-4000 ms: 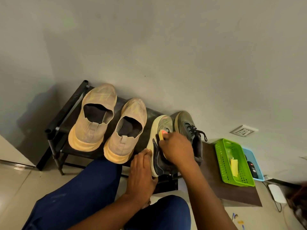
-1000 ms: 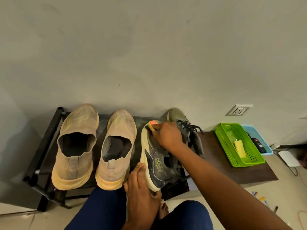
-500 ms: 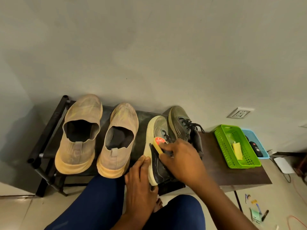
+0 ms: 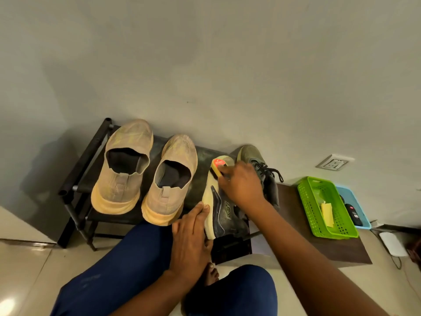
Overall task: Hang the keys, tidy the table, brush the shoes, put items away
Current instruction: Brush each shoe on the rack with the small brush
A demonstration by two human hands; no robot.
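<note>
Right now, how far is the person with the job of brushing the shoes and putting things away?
Done, apparently: small items lie in the green basket and blue tray.
In hand: the right hand grips a brush on the toe of the dark sneaker, tilted on its side; the left hand steadies its sole.
Left: its laced partner and the beige pair look unbrushed. Hung keys are not in view.

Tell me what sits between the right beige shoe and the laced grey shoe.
The tilted dark sneaker with the brush on it; the beige shoe and laced shoe flank it in the head view.
</note>
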